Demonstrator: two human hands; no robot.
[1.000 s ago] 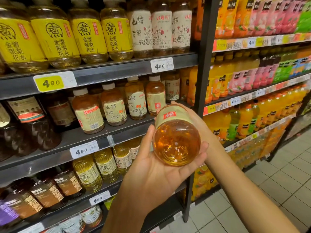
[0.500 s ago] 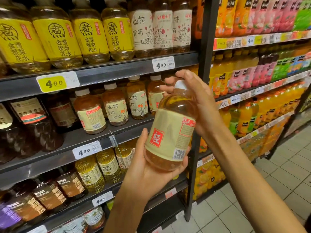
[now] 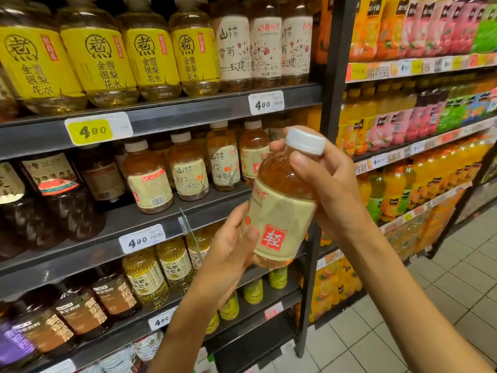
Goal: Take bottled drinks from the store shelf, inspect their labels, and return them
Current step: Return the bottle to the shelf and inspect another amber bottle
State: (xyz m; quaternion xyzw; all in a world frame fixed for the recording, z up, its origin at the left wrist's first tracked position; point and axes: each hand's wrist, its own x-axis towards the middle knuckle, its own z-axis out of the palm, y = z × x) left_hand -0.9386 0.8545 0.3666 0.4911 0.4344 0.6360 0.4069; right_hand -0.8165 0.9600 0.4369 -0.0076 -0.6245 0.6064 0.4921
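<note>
An amber drink bottle [image 3: 282,211] with a white cap and a cream label bearing a red square stands nearly upright in front of the shelves, leaning slightly right at the top. My right hand [image 3: 330,189] grips its neck and shoulder from the right. My left hand [image 3: 231,254] holds its lower part, thumb pressed on the label. Matching bottles [image 3: 188,170] stand on the middle shelf [image 3: 113,224] just left of it.
Yellow-labelled bottles [image 3: 102,63] fill the top shelf, dark and pale bottles the lower ones. A black upright post [image 3: 333,76] divides this rack from orange, pink and green juice shelves [image 3: 419,114] on the right. Tiled floor [image 3: 457,278] lies bottom right.
The bottle swung from lying with its base toward me to nearly upright. My right hand moved up to its neck; my left hand shifted from under the base to the label's side.
</note>
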